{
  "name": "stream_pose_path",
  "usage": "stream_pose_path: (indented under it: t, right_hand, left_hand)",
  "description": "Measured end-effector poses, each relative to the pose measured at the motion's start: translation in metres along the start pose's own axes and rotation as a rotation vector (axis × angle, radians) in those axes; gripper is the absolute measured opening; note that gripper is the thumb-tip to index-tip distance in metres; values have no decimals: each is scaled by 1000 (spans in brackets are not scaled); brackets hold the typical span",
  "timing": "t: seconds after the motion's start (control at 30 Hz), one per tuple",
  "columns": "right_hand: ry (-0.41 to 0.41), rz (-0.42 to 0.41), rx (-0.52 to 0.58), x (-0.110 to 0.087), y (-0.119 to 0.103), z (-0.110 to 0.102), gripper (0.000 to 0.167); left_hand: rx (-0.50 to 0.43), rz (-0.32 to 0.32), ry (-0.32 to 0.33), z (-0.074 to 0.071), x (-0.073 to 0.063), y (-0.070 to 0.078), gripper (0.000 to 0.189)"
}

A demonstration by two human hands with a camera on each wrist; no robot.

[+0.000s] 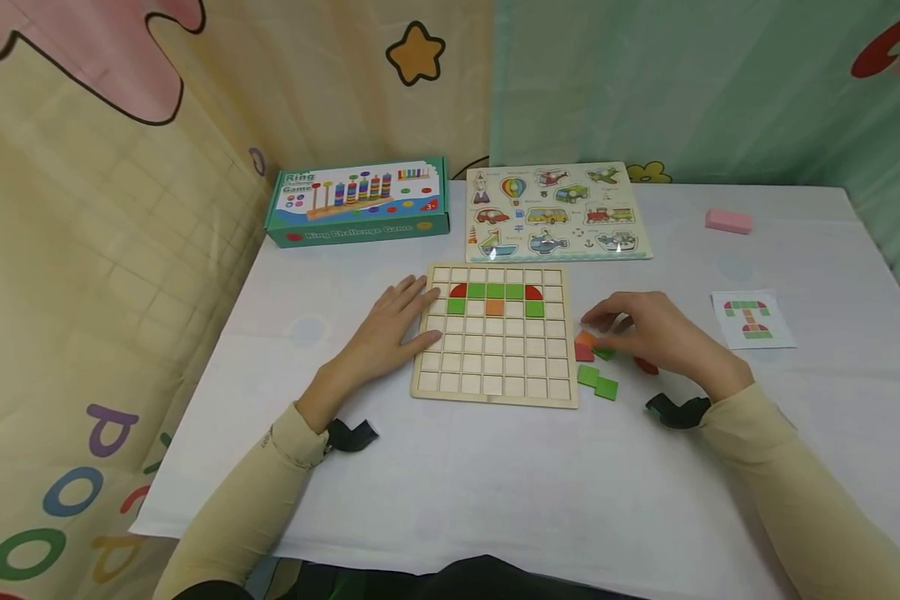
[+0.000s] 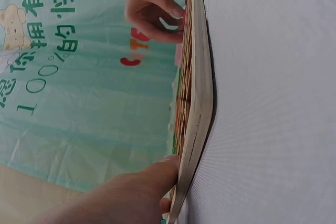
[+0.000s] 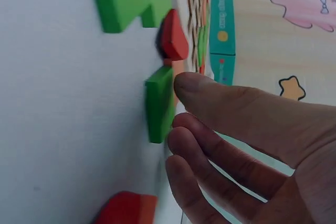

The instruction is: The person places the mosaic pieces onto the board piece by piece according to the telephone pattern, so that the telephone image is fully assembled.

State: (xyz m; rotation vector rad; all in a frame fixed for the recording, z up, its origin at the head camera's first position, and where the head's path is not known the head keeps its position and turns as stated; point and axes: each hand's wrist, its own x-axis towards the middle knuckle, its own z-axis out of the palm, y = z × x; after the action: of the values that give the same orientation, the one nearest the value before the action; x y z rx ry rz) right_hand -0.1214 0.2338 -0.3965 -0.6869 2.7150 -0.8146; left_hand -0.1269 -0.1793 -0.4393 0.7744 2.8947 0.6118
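A wooden grid board [image 1: 483, 387] lies flat on the table, with two red rounded tiles, several green square tiles [image 1: 496, 291] and one orange tile [image 1: 495, 307] set in its upper rows. My left hand [image 1: 378, 333] rests at the board's left edge, thumb and fingertips on the rim. Right of the board, my right hand [image 1: 656, 329] hovers low over loose tiles, thumb and fingers bent but apart. Its thumb tip is by a loose orange tile [image 1: 586, 338]; in the right wrist view a green tile [image 3: 159, 106] stands close to the fingertips. Red tiles [image 1: 584, 352] lie near.
Two green tiles [image 1: 606, 388] lie nearer me. A picture card [image 1: 777, 333] with a tile pattern is at the right, below a pink block [image 1: 729, 221]. Behind the board are a green game box [image 1: 357, 232] and a vehicle picture puzzle [image 1: 558, 200].
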Motion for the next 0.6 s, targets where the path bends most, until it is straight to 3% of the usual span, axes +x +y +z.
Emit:
stream_pose_path:
  t: [0.23, 0.6]
  right_hand:
    - [17, -55, -3, -2, 2, 8, 35]
    - [26, -74, -81, 4, -3, 11, 29]
  left_hand:
    - [-1, 3, 0, 1, 1, 0, 71]
    - [-5, 2, -6, 1, 1, -2, 72]
